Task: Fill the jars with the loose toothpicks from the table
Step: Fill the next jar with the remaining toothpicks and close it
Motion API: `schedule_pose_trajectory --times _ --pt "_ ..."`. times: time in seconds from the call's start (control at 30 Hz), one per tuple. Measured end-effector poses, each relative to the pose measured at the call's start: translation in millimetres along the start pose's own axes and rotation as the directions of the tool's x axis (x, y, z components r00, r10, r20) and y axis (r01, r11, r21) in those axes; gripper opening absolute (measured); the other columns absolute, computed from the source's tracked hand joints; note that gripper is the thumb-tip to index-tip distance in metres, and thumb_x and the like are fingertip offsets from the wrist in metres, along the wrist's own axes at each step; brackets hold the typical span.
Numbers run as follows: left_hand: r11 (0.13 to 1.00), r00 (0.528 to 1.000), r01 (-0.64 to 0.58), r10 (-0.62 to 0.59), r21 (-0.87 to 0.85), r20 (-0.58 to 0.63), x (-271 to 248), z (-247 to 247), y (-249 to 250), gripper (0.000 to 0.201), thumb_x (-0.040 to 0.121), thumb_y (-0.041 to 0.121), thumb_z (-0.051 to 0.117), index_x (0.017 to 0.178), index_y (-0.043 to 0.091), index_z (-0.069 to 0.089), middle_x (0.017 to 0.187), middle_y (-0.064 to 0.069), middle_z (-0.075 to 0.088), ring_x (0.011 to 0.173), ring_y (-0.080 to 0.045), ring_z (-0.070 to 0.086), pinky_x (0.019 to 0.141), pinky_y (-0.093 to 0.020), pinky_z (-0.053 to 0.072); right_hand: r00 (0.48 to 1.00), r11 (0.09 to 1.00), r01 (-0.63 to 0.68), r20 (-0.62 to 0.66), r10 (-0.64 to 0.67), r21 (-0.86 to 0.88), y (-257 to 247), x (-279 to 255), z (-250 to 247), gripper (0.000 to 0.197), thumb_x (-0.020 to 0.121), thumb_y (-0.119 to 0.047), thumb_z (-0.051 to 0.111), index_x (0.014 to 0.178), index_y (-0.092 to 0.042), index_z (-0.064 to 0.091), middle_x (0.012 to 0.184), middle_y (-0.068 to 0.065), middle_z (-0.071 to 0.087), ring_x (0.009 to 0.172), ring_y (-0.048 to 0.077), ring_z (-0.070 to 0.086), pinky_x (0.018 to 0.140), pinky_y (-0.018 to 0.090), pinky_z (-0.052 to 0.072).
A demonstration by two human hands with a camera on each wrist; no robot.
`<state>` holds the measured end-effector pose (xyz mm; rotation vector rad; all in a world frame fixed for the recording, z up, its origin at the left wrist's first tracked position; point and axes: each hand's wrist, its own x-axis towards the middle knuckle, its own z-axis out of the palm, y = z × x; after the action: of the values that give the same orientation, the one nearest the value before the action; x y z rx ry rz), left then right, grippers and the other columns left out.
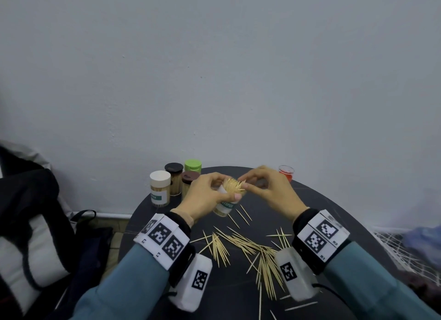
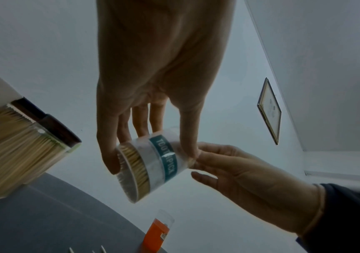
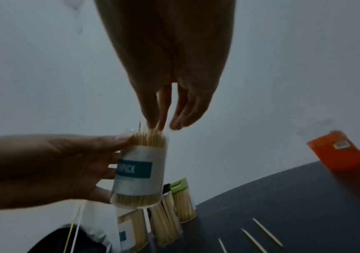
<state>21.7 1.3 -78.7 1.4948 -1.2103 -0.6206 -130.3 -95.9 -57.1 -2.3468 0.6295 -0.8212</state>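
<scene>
My left hand [image 1: 207, 190] grips a clear jar with a teal label [image 1: 225, 206], lidless and tilted to the right above the dark round table [image 1: 322, 212]. The jar [image 3: 140, 169] is packed with toothpicks [image 1: 235, 184] that stick out of its mouth. My right hand [image 1: 249, 186] is at the mouth, thumb and index finger pinching the tips of a few toothpicks [image 3: 153, 135]. In the left wrist view the jar [image 2: 153, 164] shows from its base. A scatter of loose toothpicks [image 1: 250, 248] lies on the table under my wrists.
Closed full jars stand at the table's back left: a white-lidded jar [image 1: 160, 186], a black-lidded jar [image 1: 173, 170], a green-lidded jar [image 1: 192, 166], a brown-lidded jar [image 1: 189, 177]. A red container [image 1: 286, 173] stands back right. A black bag [image 1: 28, 212] sits to the left of the table.
</scene>
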Motion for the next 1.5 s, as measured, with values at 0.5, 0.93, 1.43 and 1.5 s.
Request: schedule_pose_trajectory --times 0.5,0.93,1.43,1.5 --pt "0.994 0.993 -0.054 0.044 0.090 0.110 -0.9 5.5 -4.0 0.052 0.069 0.024 0.082 0.116 0.013 0.062 0.106 0.001 0.068 0.100 -0.013 0.061 0.087 -0.022 0.047 0.996 0.998 0.028 -0.088 -0.022 0.063 -5.5 -6.3 -6.0 0.019 0.075 -0.004 0.075 0.084 -0.015 0.063 0.069 -0.003 0.066 0.063 0.000 0.060 0.066 0.009 0.047" --pt "0.997 0.988 -0.064 0.058 0.039 0.146 2.8 16.5 -1.7 0.048 0.068 0.024 0.083 0.112 0.014 0.064 0.099 0.002 0.069 0.093 -0.013 0.064 0.080 -0.024 0.048 1.000 0.995 0.020 -0.011 -0.022 -0.098 -10.8 -14.2 -15.6 0.006 0.076 -0.017 0.076 0.076 -0.011 0.073 0.062 -0.014 0.062 0.060 -0.004 0.057 0.061 0.011 0.045" --pt "0.998 0.990 -0.028 0.020 0.053 0.138 5.1 20.3 -1.6 0.057 0.067 0.031 0.082 0.117 0.013 0.062 0.109 -0.002 0.069 0.105 -0.017 0.062 0.098 -0.040 0.048 0.634 0.623 -0.353 0.311 0.708 -0.698 15.7 -65.7 -32.2 0.074 0.079 -0.062 0.058 0.129 -0.008 0.044 0.131 0.007 0.050 0.116 0.019 0.049 0.097 0.030 0.042" --pt "0.998 0.989 -0.025 0.016 0.056 0.145 4.3 20.8 -1.2 0.058 0.067 0.032 0.083 0.117 0.013 0.062 0.109 -0.003 0.068 0.106 -0.018 0.062 0.098 -0.041 0.048 0.602 0.602 -0.359 0.317 0.733 -0.713 16.0 -70.8 -21.1 0.083 0.076 -0.069 0.055 0.129 -0.005 0.044 0.132 0.007 0.049 0.111 0.018 0.049 0.095 0.031 0.041"
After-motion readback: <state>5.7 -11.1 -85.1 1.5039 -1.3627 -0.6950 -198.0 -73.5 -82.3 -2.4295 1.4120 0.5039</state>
